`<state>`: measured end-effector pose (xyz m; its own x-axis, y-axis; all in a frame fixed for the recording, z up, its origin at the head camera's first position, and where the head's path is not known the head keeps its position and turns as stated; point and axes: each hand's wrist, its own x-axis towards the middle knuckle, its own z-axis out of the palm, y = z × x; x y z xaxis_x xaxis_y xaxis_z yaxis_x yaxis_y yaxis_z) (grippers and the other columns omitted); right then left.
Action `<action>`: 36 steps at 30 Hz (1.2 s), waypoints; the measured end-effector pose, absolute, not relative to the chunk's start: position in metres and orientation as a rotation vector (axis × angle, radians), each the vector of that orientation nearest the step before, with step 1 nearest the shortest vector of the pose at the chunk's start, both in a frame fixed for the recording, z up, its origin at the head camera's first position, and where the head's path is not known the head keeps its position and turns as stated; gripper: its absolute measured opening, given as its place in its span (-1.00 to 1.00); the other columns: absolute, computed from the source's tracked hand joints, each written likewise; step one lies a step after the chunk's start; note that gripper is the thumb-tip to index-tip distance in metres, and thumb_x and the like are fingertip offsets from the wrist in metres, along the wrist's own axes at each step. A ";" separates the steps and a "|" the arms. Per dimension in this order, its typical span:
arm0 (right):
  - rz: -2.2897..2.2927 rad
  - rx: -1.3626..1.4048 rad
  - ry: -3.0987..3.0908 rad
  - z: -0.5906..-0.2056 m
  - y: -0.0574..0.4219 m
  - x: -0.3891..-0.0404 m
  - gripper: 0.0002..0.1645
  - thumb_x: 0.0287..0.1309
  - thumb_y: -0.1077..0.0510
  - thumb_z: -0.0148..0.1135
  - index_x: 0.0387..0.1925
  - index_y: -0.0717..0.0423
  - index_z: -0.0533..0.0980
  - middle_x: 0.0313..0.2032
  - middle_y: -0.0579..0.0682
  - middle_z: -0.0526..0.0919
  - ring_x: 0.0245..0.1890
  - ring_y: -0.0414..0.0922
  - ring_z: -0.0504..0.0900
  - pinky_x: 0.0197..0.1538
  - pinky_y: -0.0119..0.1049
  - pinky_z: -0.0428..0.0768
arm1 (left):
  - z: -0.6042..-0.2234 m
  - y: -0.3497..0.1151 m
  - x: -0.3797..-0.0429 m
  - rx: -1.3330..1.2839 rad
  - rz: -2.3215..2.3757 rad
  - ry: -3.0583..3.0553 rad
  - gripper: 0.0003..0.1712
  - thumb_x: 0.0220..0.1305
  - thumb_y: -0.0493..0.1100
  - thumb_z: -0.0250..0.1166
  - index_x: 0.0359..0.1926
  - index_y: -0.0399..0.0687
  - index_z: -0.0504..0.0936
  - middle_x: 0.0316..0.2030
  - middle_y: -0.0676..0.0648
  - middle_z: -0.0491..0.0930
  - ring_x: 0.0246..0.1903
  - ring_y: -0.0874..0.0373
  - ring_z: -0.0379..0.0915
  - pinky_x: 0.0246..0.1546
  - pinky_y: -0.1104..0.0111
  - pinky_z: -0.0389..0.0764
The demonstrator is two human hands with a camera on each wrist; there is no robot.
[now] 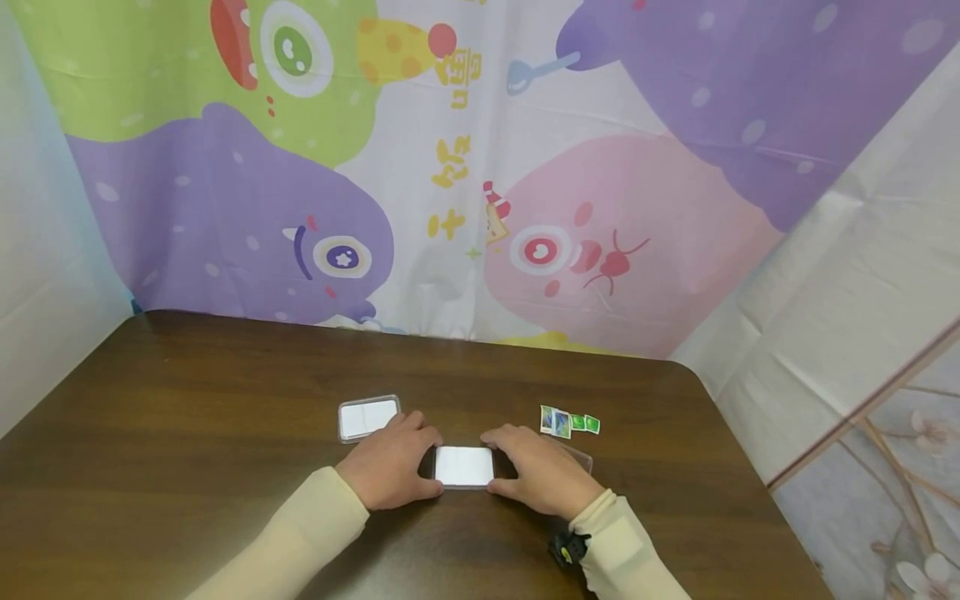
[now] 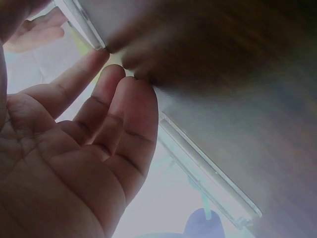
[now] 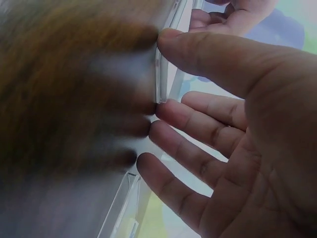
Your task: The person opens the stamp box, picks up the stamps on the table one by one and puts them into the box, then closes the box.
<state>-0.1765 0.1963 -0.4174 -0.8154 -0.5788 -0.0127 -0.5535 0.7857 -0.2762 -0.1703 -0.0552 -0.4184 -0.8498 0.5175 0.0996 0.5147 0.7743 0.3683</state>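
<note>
A shallow clear case with a white face [image 1: 464,467] lies on the brown table [image 1: 225,500] between both hands. My left hand [image 1: 396,462] holds its left end, with thumb and index finger at the near and far corners. My right hand [image 1: 536,468] holds the right end the same way. In the right wrist view the thumb tip presses on the edge of the case [image 3: 162,82], while the other fingertips rest on the table. In the left wrist view the index fingertip meets a corner of the case [image 2: 88,25].
Behind the left hand stands another clear case [image 1: 369,417] with white inside. A clear plastic piece [image 1: 579,457] lies partly hidden behind the right hand. Farther back are small picture cards [image 1: 556,422] and green ones [image 1: 585,423]. A printed cartoon curtain [image 1: 442,167] hangs beyond the table.
</note>
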 end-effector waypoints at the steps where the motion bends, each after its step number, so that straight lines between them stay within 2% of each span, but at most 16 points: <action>1: -0.400 -0.909 2.879 -0.417 0.196 -0.176 -0.32 0.21 -0.01 0.51 0.29 0.11 0.50 0.18 -0.01 0.62 0.13 -0.06 0.60 0.17 -0.08 0.57 | -0.418 -0.055 -0.170 0.860 0.613 2.952 -0.42 0.03 0.06 0.61 -0.03 -0.20 0.68 -0.18 -0.07 0.51 -0.16 0.02 0.44 -0.14 0.11 0.56; 13: -0.413 -0.857 2.870 -0.413 0.201 -0.176 -0.32 0.20 0.05 0.51 0.30 0.13 0.50 0.19 0.03 0.62 0.13 -0.03 0.60 0.15 -0.04 0.58 | -0.418 -0.056 -0.170 0.849 0.635 2.953 -0.43 0.05 0.06 0.60 -0.02 -0.18 0.69 -0.16 -0.07 0.52 -0.16 0.02 0.43 -0.15 0.12 0.55; 27: -0.373 -0.864 2.877 -0.414 0.203 -0.177 -0.33 0.20 0.01 0.51 0.28 0.13 0.52 0.14 0.01 0.63 0.09 -0.05 0.60 0.13 -0.04 0.58 | -0.417 -0.065 -0.176 0.824 0.611 2.965 -0.43 0.06 0.03 0.59 0.03 -0.14 0.67 -0.13 -0.08 0.57 -0.08 -0.06 0.54 -0.02 0.05 0.59; 32: -0.371 -0.844 2.873 -0.413 0.204 -0.177 -0.29 0.20 -0.08 0.49 0.29 0.11 0.51 0.14 0.00 0.63 0.09 -0.07 0.60 0.12 -0.05 0.58 | -0.407 -0.086 -0.184 0.660 0.521 3.148 -0.29 -0.04 -0.03 0.62 0.12 -0.21 0.59 -0.10 -0.20 0.59 -0.07 -0.19 0.53 -0.05 -0.05 0.59; 36: -0.376 -0.829 2.868 -0.414 0.205 -0.177 -0.26 0.21 -0.15 0.46 0.31 0.10 0.49 0.15 -0.02 0.62 0.11 -0.08 0.59 0.15 -0.05 0.57 | -0.406 -0.104 -0.190 0.507 0.481 3.211 -0.16 -0.14 -0.07 0.62 0.18 -0.31 0.54 -0.13 -0.28 0.56 -0.17 -0.22 0.50 -0.18 -0.08 0.59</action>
<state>-0.1775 0.2048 -0.4138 -0.8401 -0.5394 -0.0576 -0.5064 0.8178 -0.2734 -0.1904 -0.1038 -0.4058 -0.9422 0.2790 0.1856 0.3211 0.9100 0.2623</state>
